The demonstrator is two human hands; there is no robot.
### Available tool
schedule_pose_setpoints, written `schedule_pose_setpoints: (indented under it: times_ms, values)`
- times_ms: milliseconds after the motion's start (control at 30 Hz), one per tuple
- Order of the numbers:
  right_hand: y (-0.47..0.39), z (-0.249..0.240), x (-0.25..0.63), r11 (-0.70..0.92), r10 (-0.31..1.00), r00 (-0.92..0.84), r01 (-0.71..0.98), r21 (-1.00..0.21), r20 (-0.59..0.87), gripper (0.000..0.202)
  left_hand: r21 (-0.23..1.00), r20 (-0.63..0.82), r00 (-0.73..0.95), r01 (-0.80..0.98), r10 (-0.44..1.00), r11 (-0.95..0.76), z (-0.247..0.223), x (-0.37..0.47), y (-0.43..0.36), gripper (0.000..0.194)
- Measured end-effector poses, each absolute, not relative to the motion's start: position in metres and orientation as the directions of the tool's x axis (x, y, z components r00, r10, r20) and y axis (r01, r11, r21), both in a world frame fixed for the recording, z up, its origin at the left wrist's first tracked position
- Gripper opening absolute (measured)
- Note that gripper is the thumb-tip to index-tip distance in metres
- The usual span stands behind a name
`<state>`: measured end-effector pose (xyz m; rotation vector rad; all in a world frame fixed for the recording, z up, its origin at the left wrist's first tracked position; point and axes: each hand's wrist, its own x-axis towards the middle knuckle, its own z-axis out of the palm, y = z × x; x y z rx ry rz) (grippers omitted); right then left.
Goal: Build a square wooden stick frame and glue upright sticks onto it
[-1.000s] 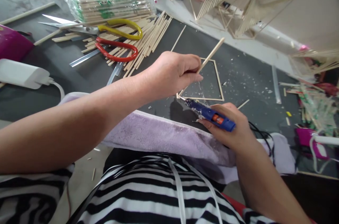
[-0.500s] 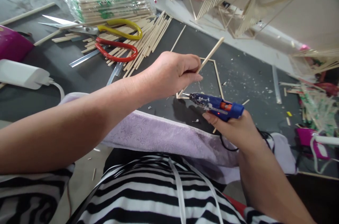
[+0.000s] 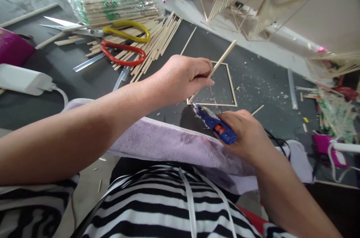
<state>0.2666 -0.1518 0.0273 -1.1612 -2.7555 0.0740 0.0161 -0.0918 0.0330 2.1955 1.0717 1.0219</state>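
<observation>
Between the thumb and fingers of my left hand is a wooden stick, tilted, with its lower end at the near left corner of a thin wooden frame. The frame lies flat on the dark table, partly hidden behind that hand. My right hand is wrapped round a blue glue gun, whose whitish, glue-smeared nozzle points at the same corner, close to the stick's lower end.
Red and yellow scissors lie over loose sticks beside a plastic bag of sticks. Wooden string-like models stand at the back right. A lilac cloth covers the near edge.
The glue gun has swung round in my right hand, its back end moving toward me and left, its tip shifting slightly to the left. My left hand and its stick have hardly moved.
</observation>
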Motion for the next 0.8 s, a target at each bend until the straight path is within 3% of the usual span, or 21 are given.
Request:
schedule_pose_setpoints:
  times_ms: [167, 267, 400, 533, 600, 667, 733, 800]
  values:
    - [-0.151, 0.042, 0.268, 0.788, 0.607, -0.793, 0.594, -0.16, 0.049, 0.006, 0.69, 0.407, 0.417, 0.443, 0.813, -0.572, 0.034, 0.016, -0.093, 0.022]
    - [-0.153, 0.037, 0.27, 0.768, 0.63, -0.769, 0.596, -0.235, 0.107, 0.008, 0.693, 0.41, 0.416, 0.437, 0.812, -0.574, 0.034, 0.016, -0.093, 0.022]
    - [-0.154, 0.022, 0.278, 0.599, 0.801, -0.554, 0.73, -0.33, 0.229, 0.014, 0.689, 0.412, 0.412, 0.443, 0.812, -0.574, 0.033, 0.015, -0.092, 0.022]
    - [-0.15, 0.019, 0.282, 0.306, 0.951, -0.261, 0.733, -0.608, 0.164, 0.014, 0.685, 0.41, 0.412, 0.45, 0.813, -0.574, 0.034, 0.015, -0.092, 0.021]
    - [-0.144, 0.022, 0.28, 0.17, 0.982, -0.036, 0.578, -0.798, 0.184, 0.015, 0.686, 0.408, 0.413, 0.45, 0.814, -0.572, 0.035, 0.015, -0.093, 0.02]
    - [-0.135, 0.025, 0.275, 0.121, 0.974, 0.144, 0.318, -0.94, 0.174, 0.016, 0.69, 0.407, 0.411, 0.447, 0.816, -0.569, 0.035, 0.015, -0.093, 0.021]
    - [-0.122, 0.025, 0.271, 0.065, 0.976, 0.204, 0.091, -0.994, 0.082, 0.017, 0.696, 0.408, 0.402, 0.443, 0.819, -0.565, 0.035, 0.015, -0.094, 0.022]
    - [-0.109, 0.023, 0.265, -0.029, 0.982, 0.184, -0.034, -0.999, -0.035, 0.02, 0.706, 0.399, 0.393, 0.444, 0.829, -0.551, 0.036, 0.015, -0.094, 0.022]
